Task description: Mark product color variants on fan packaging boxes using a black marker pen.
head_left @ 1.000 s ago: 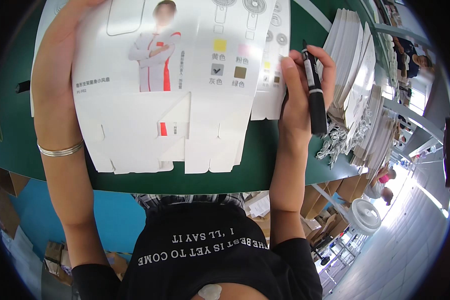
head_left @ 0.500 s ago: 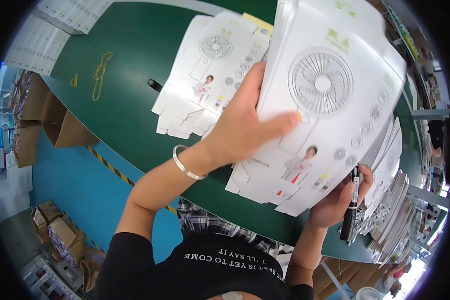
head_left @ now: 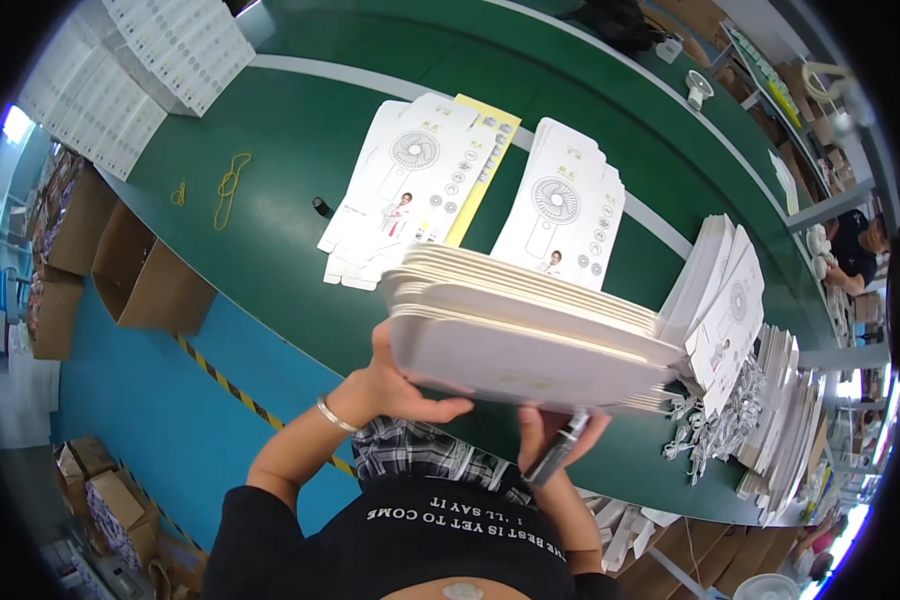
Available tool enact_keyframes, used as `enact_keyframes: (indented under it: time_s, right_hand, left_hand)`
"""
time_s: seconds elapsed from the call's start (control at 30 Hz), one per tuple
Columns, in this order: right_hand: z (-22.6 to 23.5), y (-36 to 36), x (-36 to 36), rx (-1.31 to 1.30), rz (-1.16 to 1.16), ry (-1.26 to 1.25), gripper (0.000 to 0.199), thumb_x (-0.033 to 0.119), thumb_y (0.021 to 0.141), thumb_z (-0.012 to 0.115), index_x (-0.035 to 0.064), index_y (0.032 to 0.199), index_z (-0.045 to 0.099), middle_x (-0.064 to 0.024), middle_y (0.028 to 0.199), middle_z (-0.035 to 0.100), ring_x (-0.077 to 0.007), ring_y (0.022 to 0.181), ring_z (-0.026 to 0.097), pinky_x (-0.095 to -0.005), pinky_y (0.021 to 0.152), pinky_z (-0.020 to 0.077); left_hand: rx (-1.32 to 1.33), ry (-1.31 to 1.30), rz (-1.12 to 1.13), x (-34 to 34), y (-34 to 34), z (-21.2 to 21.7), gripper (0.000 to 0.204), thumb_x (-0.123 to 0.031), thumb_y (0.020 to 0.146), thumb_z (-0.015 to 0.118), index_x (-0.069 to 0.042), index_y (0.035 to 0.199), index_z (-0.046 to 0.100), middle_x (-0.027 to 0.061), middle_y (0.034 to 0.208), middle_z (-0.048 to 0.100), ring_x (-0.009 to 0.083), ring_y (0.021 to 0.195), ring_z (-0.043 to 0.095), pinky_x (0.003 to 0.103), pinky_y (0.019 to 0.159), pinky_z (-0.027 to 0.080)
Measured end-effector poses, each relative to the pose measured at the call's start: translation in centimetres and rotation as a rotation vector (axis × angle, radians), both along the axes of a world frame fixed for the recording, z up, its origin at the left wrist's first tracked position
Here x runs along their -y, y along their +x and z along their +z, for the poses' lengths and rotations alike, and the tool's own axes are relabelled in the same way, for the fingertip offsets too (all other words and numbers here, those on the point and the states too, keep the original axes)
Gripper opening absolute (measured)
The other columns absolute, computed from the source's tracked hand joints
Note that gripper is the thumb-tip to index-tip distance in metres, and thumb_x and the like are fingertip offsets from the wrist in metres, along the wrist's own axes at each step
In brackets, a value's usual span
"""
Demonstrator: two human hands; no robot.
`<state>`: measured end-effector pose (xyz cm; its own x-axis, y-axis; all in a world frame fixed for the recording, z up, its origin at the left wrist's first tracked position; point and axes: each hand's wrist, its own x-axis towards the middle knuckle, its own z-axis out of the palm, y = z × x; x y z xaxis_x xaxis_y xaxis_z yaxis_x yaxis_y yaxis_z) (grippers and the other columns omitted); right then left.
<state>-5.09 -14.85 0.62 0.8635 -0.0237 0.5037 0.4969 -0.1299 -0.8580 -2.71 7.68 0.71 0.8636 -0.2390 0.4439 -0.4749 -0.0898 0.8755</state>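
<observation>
A thick stack of flattened white cartons (head_left: 530, 362) is tilted in front of me, its layered edges upward. My left hand (head_left: 398, 388) grips its left end, thumb along the near face. At the lower edge, my right hand (head_left: 575, 437) is closed around a black marker pen (head_left: 556, 456) and also touches the stack; some of its fingers are hidden. Beyond the stack, flat cartons printed with a fan (head_left: 400, 185) lie over a yellow sheet (head_left: 492, 150) on the green table (head_left: 270, 190). To their right lies a second pile of fan cartons (head_left: 560, 195).
More flat cartons (head_left: 725, 320) and a heap of white cables (head_left: 715, 430) sit at the right. White boxes (head_left: 175, 50) are stacked far left. Yellow bands (head_left: 230, 190) and a small black cylinder (head_left: 321, 207) lie on the table. An open brown carton (head_left: 150, 270) stands beside it.
The stack has come lower and turned from its printed face to its edge. Both hands have moved down with it, the right also leftward. The second carton pile is now uncovered.
</observation>
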Motion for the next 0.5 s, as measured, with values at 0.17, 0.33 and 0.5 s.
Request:
enact_keyframes:
  time_s: [0.17,0.33,0.5]
  right_hand:
    - [-1.4,-0.5,-0.3,0.099,0.035,-0.087,0.077,0.011,0.085,0.074,-0.0040,0.137,0.019,-0.0220,0.124,0.050,-0.0262,0.110,0.057,-0.0393,0.098,0.0438]
    - [1.6,1.8,-0.7,0.121,0.120,0.034,0.075,0.012,0.085,0.074,-0.0013,0.137,0.022,-0.0303,0.134,0.045,-0.0335,0.117,0.054,-0.0432,0.096,0.0468]
    - [4.0,4.7,2.2,0.134,-0.034,0.092,0.056,0.009,0.091,0.062,0.0018,0.136,0.028,-0.0330,0.143,0.038,-0.0321,0.116,0.056,-0.0427,0.094,0.0493]
  left_hand:
    - [0.025,0.129,0.101,0.9,-2.9,-1.6,0.054,-0.014,0.069,0.088,-0.001,0.116,0.065,0.0091,0.113,0.068,0.0211,0.094,0.067,0.033,0.085,0.052]
    - [-0.226,-0.258,0.218,0.2,-2.5,1.9,0.047,-0.001,0.071,0.082,0.004,0.112,0.060,0.0112,0.105,0.069,0.0173,0.096,0.066,0.035,0.085,0.054]
    - [-0.449,-0.490,0.368,-5.5,5.1,6.2,0.048,-0.007,0.082,0.073,0.007,0.122,0.051,0.0154,0.110,0.066,0.0201,0.092,0.068,0.034,0.082,0.057]
